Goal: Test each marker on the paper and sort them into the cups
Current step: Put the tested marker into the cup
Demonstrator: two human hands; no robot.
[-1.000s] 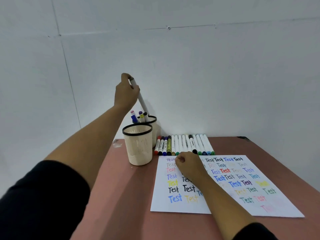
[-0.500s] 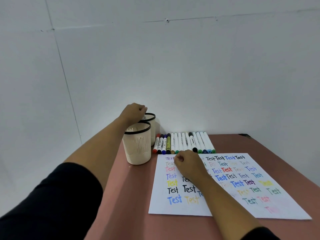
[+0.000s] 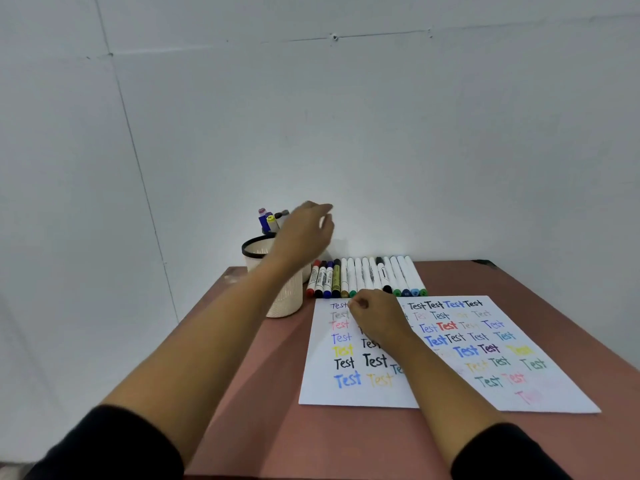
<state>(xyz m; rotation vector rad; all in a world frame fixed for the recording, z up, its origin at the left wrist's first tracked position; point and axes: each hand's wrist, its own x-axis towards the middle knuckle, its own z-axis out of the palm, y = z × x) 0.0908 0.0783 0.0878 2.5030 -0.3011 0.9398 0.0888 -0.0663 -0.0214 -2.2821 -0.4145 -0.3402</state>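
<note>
Left hand point(image 3: 304, 233) loose, empty, mid-frame above cups point(image 3: 285, 301); right hand point(image 3: 375, 313) clenched on paper point(image 3: 346, 393), seemingly empty. We pinch end marker point(image 3: 312, 280) mid-barrel, row point(image 3: 367, 275) undisturbed.

cups point(image 3: 277, 271) left, markers point(image 3: 367, 277) behind paper point(image 3: 433, 386) (flat)

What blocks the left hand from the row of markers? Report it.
Nothing visible. The left hand hangs in open air above the front cup, just left of the marker row. The right hand rests on the paper, nearer than the row, not between.
</note>
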